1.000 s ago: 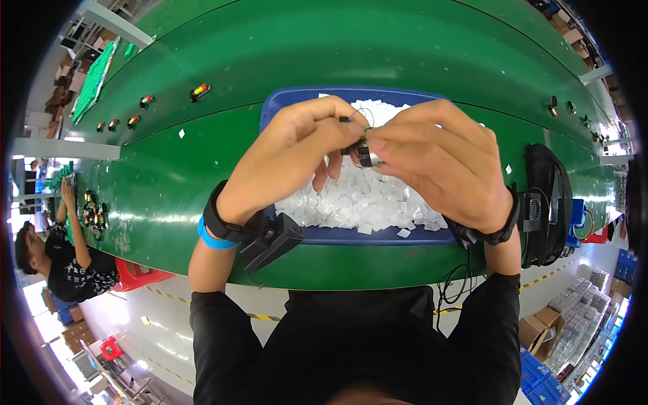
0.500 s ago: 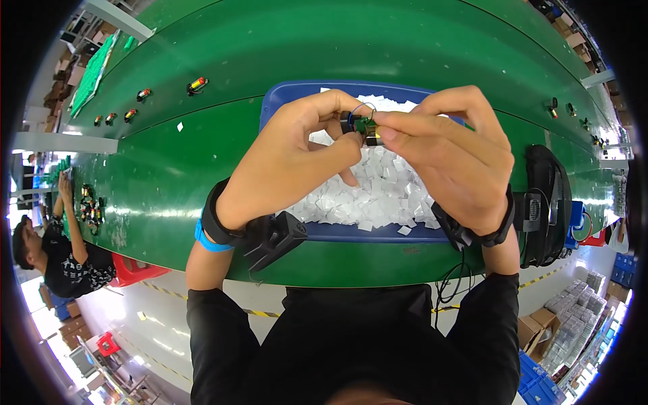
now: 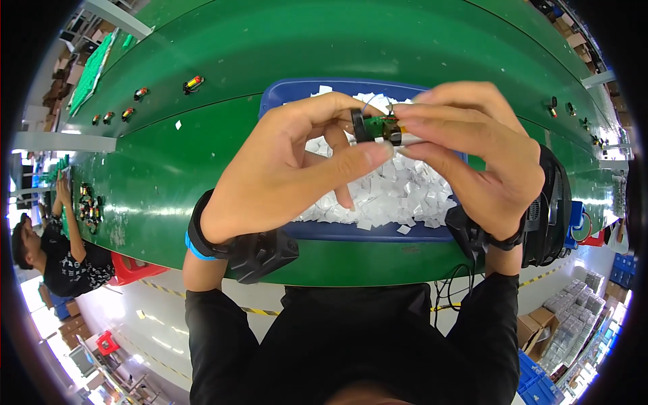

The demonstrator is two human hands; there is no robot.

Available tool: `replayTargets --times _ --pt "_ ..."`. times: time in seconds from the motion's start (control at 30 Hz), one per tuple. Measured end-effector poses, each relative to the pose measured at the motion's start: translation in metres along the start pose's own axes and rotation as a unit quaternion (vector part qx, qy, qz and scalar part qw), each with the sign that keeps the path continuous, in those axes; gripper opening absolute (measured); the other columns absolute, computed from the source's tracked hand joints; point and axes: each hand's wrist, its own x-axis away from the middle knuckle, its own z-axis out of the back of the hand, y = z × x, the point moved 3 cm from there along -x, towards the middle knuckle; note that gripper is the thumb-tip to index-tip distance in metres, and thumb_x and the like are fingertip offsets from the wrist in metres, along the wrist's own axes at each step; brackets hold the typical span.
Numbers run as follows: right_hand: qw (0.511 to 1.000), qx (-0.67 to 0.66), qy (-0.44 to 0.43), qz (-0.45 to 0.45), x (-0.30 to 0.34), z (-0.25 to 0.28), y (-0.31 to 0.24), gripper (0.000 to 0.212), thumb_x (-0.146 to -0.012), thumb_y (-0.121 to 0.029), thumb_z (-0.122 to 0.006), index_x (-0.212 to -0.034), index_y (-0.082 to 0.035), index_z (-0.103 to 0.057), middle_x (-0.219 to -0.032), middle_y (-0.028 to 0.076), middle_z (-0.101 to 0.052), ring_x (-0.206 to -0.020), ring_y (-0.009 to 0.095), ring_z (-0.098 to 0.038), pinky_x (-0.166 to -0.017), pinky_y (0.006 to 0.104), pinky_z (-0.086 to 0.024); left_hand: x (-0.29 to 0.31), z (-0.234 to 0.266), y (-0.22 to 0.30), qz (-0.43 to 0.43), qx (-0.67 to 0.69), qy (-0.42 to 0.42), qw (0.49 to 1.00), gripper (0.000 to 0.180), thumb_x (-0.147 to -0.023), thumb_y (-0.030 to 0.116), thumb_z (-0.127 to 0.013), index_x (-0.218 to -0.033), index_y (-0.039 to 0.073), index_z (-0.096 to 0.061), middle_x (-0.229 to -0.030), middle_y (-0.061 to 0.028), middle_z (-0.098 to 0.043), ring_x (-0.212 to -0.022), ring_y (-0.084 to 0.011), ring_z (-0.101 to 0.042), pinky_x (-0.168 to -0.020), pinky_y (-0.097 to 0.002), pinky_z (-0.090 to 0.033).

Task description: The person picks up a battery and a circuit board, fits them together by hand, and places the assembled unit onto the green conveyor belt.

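Note:
Above a blue bin of small white paper-like pieces, a small electronic assembly is held between both hands. It has a black round end, a green circuit board, a thin looping wire and a silver cylinder. My left hand pinches it by the black end, thumb stretched along its underside. My right hand closes thumb and fingers round the silver end, which they partly cover. Both wrists wear black straps with black devices.
Similar small assemblies lie spaced along the green worktop, left and right. A black bag-like object stands beside the bin on the right, cables hanging nearby. At far left, a co-worker reaches over the worktop.
The assembly has shifted slightly right, showing more of its board and cylinder. My right hand has moved right and turned; my left thumb now reaches further along the assembly.

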Motion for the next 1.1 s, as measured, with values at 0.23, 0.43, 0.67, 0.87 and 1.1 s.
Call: replayTargets --times 0.23,0.43,0.67,0.87,1.1 --pt "0.994 0.085 -0.004 0.067 0.003 0.002 -0.008 0.024 -0.068 0.004 -0.079 -0.091 -0.001 -0.072 -0.1 0.012 -0.074 -0.1 0.028 -0.063 -0.09 0.0458 -0.054 0.005 -0.002 0.004 0.003 -0.062 -0.005 0.998 0.033 -0.089 0.009 -0.071 -0.118 -0.003 -0.06 -0.092 -0.0051 -0.056 -0.067 -0.0078 -0.051 -0.055 -0.0238 -0.055" --pt "0.99 0.102 -0.013 0.095 0.003 0.002 -0.012 0.029 -0.068 0.0 -0.082 -0.094 -0.001 -0.07 -0.095 0.013 -0.073 -0.098 0.028 -0.062 -0.09 0.0455 -0.054 0.007 -0.007 0.01 -0.02 -0.129 -0.005 0.991 0.033 -0.09 0.008 -0.069 -0.119 -0.004 -0.058 -0.099 -0.0112 -0.061 -0.075 -0.0132 -0.06 -0.056 -0.0254 -0.053" --pt "0.986 -0.079 0.065 -0.128 0.011 0.01 -0.008 0.034 -0.072 -0.003 -0.084 -0.1 0.0 -0.066 -0.088 0.013 -0.069 -0.082 0.017 -0.065 -0.077 0.0304 -0.056 0.009 0.0 -0.003 -0.13 0.012 0.079 0.988 0.033 -0.085 0.003 -0.073 -0.116 -0.003 -0.062 -0.098 -0.0086 -0.061 -0.082 -0.0142 -0.062 -0.063 -0.0242 -0.053" --pt "0.968 -0.188 0.029 -0.165 0.021 -0.017 -0.001 0.025 -0.078 -0.004 -0.081 -0.098 0.003 -0.067 -0.085 0.011 -0.069 -0.068 0.012 -0.064 -0.061 0.0224 -0.052 0.009 -0.002 -0.015 -0.247 -0.139 0.083 0.955 0.038 -0.081 0.002 -0.077 -0.116 -0.002 -0.064 -0.105 -0.0101 -0.063 -0.093 -0.0168 -0.062 -0.077 -0.028 -0.052" --pt "0.957 -0.212 0.081 -0.179 0.024 -0.027 -0.005 0.019 -0.084 -0.006 -0.076 -0.1 0.003 -0.07 -0.082 0.01 -0.069 -0.066 0.011 -0.066 -0.057 0.0209 -0.051 0.015 -0.005 -0.023 -0.215 -0.124 0.152 0.957 0.037 -0.077 0.004 -0.08 -0.111 -0.001 -0.067 -0.108 -0.0105 -0.064 -0.092 -0.0176 -0.062 -0.08 -0.0289 -0.05"
